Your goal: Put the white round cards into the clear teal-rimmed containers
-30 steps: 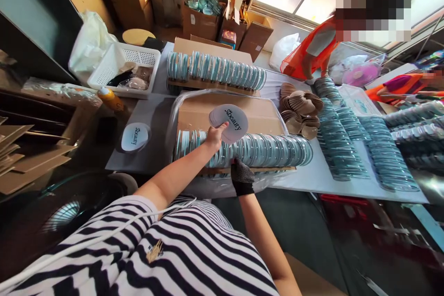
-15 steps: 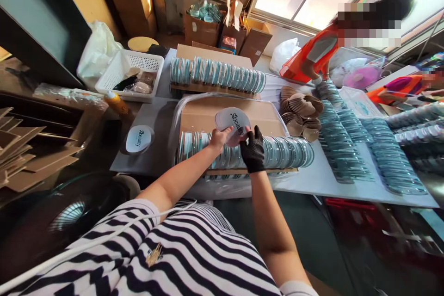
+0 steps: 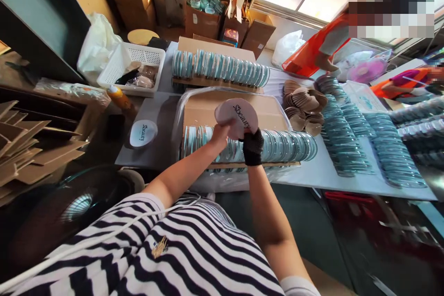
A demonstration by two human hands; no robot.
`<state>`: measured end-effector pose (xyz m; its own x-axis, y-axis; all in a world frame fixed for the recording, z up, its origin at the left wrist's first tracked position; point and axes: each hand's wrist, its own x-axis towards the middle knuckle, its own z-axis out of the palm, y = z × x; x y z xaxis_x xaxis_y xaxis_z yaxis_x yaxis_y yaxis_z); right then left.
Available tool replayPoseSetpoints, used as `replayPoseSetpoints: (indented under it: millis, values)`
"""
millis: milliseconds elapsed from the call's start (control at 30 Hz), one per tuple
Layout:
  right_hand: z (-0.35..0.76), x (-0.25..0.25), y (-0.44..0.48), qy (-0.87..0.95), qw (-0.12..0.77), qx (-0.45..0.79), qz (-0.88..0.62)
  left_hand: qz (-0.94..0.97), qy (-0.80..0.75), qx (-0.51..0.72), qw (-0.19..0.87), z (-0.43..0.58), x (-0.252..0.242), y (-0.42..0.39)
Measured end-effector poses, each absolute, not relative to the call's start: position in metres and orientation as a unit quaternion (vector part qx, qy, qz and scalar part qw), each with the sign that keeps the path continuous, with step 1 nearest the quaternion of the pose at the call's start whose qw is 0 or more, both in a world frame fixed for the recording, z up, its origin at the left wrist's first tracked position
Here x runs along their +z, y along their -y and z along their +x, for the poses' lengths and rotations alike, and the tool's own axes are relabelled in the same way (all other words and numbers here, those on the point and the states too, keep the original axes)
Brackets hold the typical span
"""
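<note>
Two hands: both your hands meet at one small stack of round cards, left hand at its lower left, right hand at its lower right.
Left arm: your bare forearm reaches forward and inward from the lower left, slanting to the right.
Left grip: your bare fingers pinch the cards at the lower left edge.
Right arm: your forearm runs almost straight forward from the lower right, leaning slightly left, elbow bent.
Right grip: your dark-gloved fingers are curled against the lower right edge; you cannot tell from this view whether they pinch it.
Round cards: held up above the table, slightly fanned, printed face toward you, lettering sloping down to the right.
Lid row: clear round lids stand on edge directly below your hands, in front of a cardboard sheet.
Far row: more lids stand on edge beyond the sheet.
Left side: another printed card lies on the table, well apart from your hands.
Right side: brown pads sit in stacks near the row's far end, with stacked covers beside them.
</note>
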<state>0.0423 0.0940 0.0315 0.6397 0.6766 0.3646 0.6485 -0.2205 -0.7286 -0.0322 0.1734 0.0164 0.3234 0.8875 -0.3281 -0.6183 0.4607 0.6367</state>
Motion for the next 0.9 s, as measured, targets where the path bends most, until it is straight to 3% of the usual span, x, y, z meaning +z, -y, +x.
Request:
replayPoseSetpoints:
  millis: [100, 233, 367, 533, 900]
  values:
    - [0.032, 0.03, -0.056, 0.363, 0.449, -0.045, -0.815, 0.203, -0.292, 0.45, 0.819, -0.041, 0.023, -0.169]
    - [0.01, 0.011, 0.033, 0.327, 0.311, -0.134, -0.882, 0.176, -0.275, 0.483, 0.813, -0.055, 0.025, -0.182]
    - [-0.011, -0.016, 0.063, 0.443, 0.166, -0.046, -0.88, 0.143, -0.297, 0.51, 0.795, -0.065, 0.016, -0.202]
    - [-0.021, -0.029, -0.009, 0.474, 0.025, 0.042, -0.879, 0.134, -0.277, 0.502, 0.809, -0.069, 0.008, -0.207]
    - [-0.019, -0.034, -0.04, 0.476, 0.083, 0.029, -0.875, 0.081, -0.265, 0.489, 0.827, -0.075, 0.006, -0.211]
